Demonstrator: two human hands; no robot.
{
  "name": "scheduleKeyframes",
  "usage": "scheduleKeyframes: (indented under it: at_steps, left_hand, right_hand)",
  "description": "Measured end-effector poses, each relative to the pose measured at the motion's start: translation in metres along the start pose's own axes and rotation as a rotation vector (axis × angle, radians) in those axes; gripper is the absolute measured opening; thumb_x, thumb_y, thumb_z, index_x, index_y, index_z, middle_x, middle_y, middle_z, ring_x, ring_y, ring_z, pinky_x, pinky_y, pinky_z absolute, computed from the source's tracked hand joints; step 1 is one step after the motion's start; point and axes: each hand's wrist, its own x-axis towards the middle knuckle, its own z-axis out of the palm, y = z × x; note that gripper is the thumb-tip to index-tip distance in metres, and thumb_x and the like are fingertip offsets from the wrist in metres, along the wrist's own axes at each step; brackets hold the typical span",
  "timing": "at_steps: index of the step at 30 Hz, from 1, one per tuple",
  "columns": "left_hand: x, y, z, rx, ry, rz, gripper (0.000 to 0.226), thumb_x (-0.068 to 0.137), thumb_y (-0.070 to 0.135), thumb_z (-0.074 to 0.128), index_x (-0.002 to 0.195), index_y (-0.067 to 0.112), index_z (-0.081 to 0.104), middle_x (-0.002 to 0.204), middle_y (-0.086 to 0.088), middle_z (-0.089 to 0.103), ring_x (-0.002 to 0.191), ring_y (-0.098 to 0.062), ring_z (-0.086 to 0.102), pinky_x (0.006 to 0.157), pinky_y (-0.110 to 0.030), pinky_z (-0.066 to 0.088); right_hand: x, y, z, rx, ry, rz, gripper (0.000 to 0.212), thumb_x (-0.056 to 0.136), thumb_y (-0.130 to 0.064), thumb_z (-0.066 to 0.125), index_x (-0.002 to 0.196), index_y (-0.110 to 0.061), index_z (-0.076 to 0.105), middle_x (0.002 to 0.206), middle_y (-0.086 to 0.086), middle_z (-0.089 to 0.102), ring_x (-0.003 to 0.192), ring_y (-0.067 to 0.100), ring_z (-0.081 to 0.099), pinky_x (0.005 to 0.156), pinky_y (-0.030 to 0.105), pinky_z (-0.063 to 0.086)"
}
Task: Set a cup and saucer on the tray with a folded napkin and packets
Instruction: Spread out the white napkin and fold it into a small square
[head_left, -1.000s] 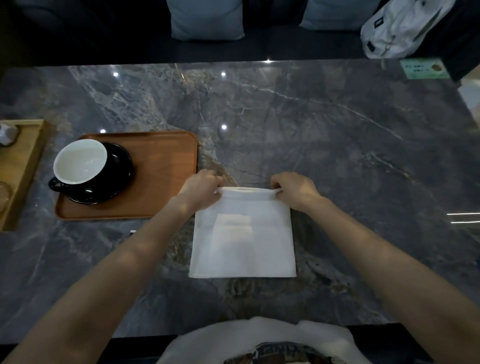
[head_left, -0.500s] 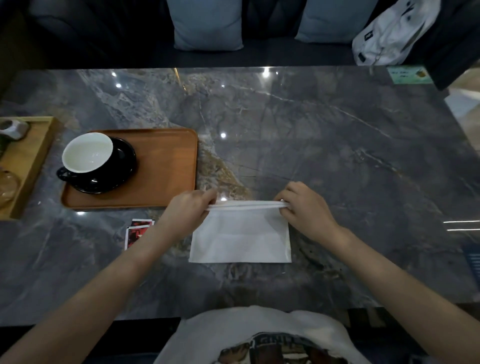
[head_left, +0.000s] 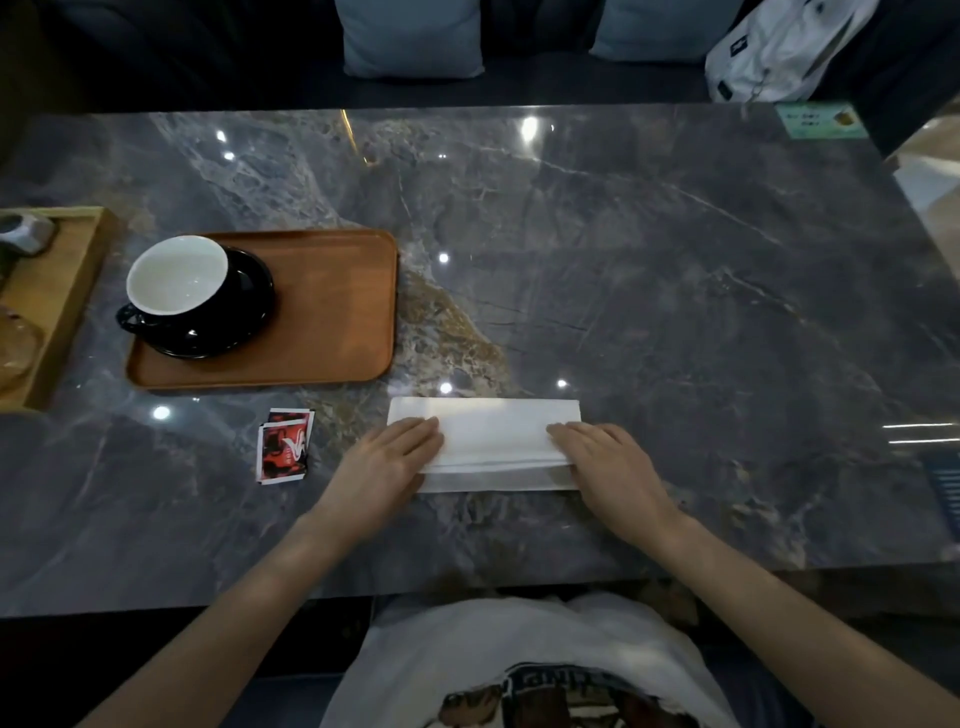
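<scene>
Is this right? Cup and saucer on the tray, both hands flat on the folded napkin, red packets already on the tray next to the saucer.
Not quite. The head view shows the red packets lying on the table, in front of the tray, not on it. The rest holds: cup and saucer on the tray, left hand and right hand flat on the folded napkin.

One tabletop (head_left: 675, 270). One brown tray (head_left: 322, 312), one cup (head_left: 176, 273), one saucer (head_left: 244, 317). One white napkin (head_left: 498, 431). Two red packets (head_left: 283, 449), overlapping. Two hands: left (head_left: 387, 467), right (head_left: 605, 467). One wooden tray (head_left: 67, 291) at the left edge. Two cushions (head_left: 410, 36), one white bag (head_left: 779, 47).
</scene>
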Motion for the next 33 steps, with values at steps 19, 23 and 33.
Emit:
scheduleKeyframes:
  at_steps: [19, 23, 33]
  left_hand:
    - [0.028, 0.029, 0.023, -0.112, 0.058, -0.215, 0.036, 0.085, 0.022, 0.041, 0.110, 0.005, 0.061, 0.113, -0.014, 0.066, 0.105, -0.032, 0.062, 0.089, -0.033, 0.035]
    - [0.033, 0.039, 0.038, -0.010, -0.078, -0.319, 0.052, 0.092, 0.034, 0.025, 0.134, 0.008, 0.042, 0.141, -0.010, 0.047, 0.130, -0.024, 0.044, 0.108, -0.038, 0.028]
    - [0.013, 0.029, 0.033, 0.113, -0.148, -0.472, 0.056, 0.085, 0.036, 0.030, 0.125, 0.002, 0.051, 0.133, -0.016, 0.054, 0.124, -0.028, 0.050, 0.102, -0.049, 0.038]
  right_hand:
    - [0.026, -0.051, 0.015, 0.058, 0.048, 0.249, 0.042, 0.085, -0.022, 0.035, 0.114, -0.008, 0.062, 0.116, 0.011, 0.067, 0.108, 0.026, 0.063, 0.096, 0.035, 0.027]
    - [0.035, -0.074, 0.033, 0.059, -0.083, 0.275, 0.054, 0.090, -0.033, 0.025, 0.134, -0.009, 0.045, 0.139, 0.008, 0.051, 0.130, 0.022, 0.046, 0.107, 0.040, 0.011]
    - [0.008, -0.024, 0.037, 0.002, -0.101, 0.376, 0.065, 0.093, -0.048, 0.020, 0.140, -0.005, 0.035, 0.148, 0.012, 0.038, 0.138, 0.026, 0.032, 0.112, 0.040, -0.006]
